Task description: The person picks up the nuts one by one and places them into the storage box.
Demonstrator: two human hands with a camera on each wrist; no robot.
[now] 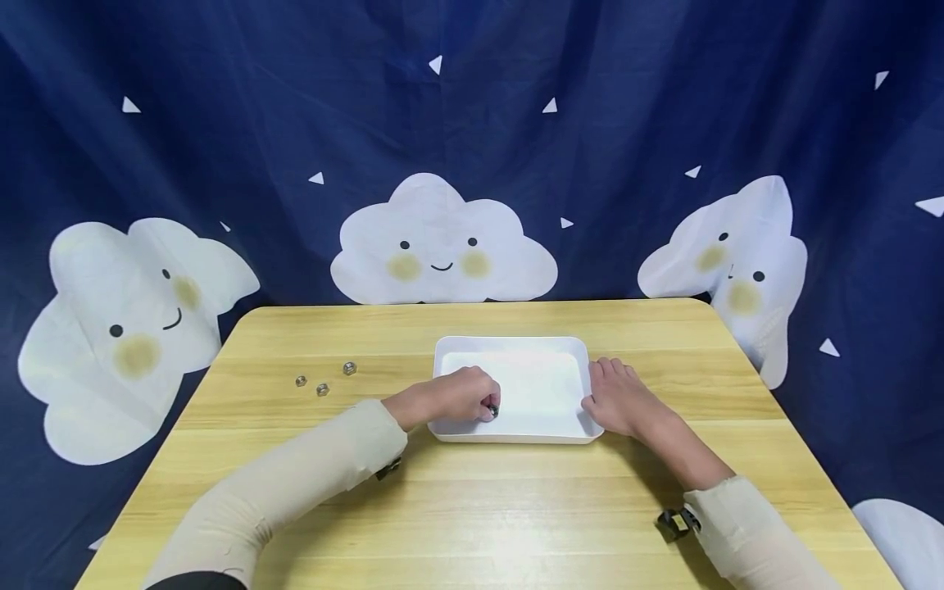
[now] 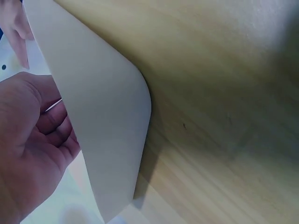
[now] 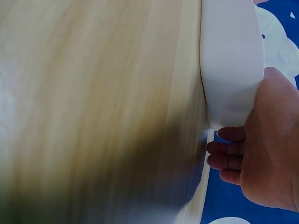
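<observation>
A white rectangular tray (image 1: 516, 438) lies on the wooden table. Inside its left part my left hand (image 1: 465, 395) pinches a small dark metal nut (image 1: 494, 410) between thumb and fingers, low over the tray's floor. In the left wrist view the tray's wall (image 2: 103, 102) covers the fingertips of the left hand (image 2: 28, 140) and the nut. At the tray's right end my right hand (image 1: 623, 397) grips the rim. The right wrist view shows the right hand (image 3: 268, 144) with its thumb up at the rim and its fingers along the outside of the wall (image 3: 236, 70).
Left of the tray, three metal nuts lie apart on the table: a small nut (image 1: 301, 380), another nut (image 1: 322, 389) and a larger nut (image 1: 350, 369). Behind the table's far edge hangs a dark blue curtain (image 1: 472, 123) with white clouds.
</observation>
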